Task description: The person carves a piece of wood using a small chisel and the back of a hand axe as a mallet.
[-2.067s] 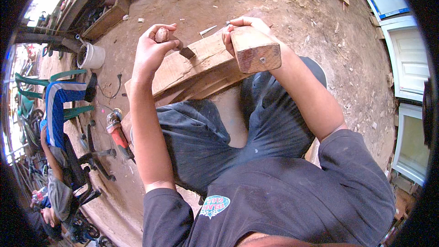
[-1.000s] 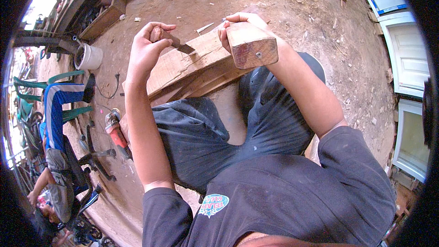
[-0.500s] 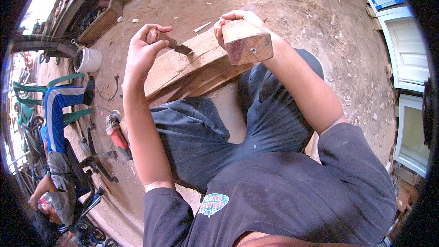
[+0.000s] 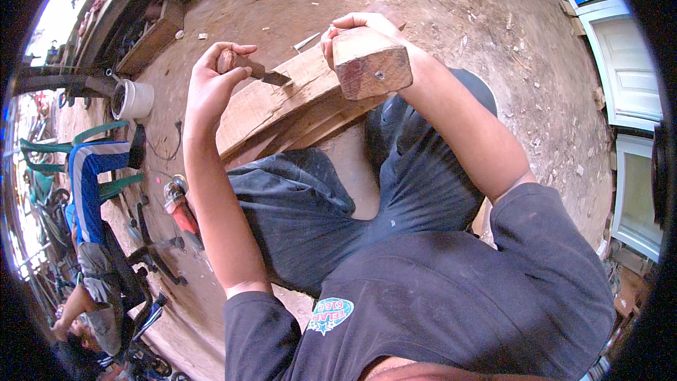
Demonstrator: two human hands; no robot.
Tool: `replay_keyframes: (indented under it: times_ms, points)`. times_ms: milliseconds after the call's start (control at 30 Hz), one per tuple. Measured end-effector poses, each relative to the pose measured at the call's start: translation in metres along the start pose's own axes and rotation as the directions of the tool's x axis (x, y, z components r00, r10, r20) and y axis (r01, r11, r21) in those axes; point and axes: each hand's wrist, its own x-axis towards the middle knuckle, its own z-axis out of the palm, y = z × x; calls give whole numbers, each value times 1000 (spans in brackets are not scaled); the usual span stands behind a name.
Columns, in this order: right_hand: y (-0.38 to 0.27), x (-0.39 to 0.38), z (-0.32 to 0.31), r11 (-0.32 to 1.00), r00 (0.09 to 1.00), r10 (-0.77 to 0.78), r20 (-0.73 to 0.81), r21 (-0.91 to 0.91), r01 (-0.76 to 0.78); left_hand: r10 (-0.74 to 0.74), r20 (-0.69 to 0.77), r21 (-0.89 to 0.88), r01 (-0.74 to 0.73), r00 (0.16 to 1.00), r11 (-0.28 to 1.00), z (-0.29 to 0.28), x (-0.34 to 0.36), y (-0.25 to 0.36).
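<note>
My left hand (image 4: 209, 88) is wrapped around the wooden handle of a chisel (image 4: 275, 79). The chisel leans, its blade end meeting the upper face of a thick timber beam (image 4: 247, 114) close to a split or cut line. In my right hand (image 4: 367, 22) is a wooden mallet (image 4: 374, 69), its blocky head raised above the beam to the right of the chisel. The mallet's end face points toward me, with a dark reddish patch on one side; its handle is mostly hidden. The beam lies crosswise in front of my knees.
A red angle grinder (image 4: 183, 213) lies on the dirt floor left of my leg. Beyond it are a white bucket (image 4: 134, 100), a green chair (image 4: 106, 130) and a seated person (image 4: 99, 268). Framed panels (image 4: 624, 63) stand at the right. Wood scraps dot the floor.
The view has shifted slightly. The chisel handle leans a little lower to the left, and the mallet sits slightly further left. Both hands keep their holds.
</note>
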Motion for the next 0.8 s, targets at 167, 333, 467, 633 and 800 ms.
replay_keyframes:
  times_ms: [167, 333, 467, 633, 800]
  points:
    - [0, -3, 4, 1000, 1000, -9, -12, 12, 9, -19, 21, -1, 19, 1000, 1000, 1, 3, -1]
    - [1, -3, 3, 1000, 1000, 7, 19, 5, -7, -30, 15, -7, 30, 999, 1000, 1, 0, 2]
    - [1, -3, 7, 1000, 1000, -1, -23, 22, 2, -30, 13, 1, 30, 999, 1000, 2, 1, 1]
    - [0, -2, 4, 1000, 1000, 7, 3, 19, -7, -15, 21, 20, 15, 1000, 1000, 1, 2, 1]
    - [0, -4, 4, 1000, 1000, -10, -9, 7, 10, -26, 27, 12, 26, 999, 1000, 1, 2, 0]
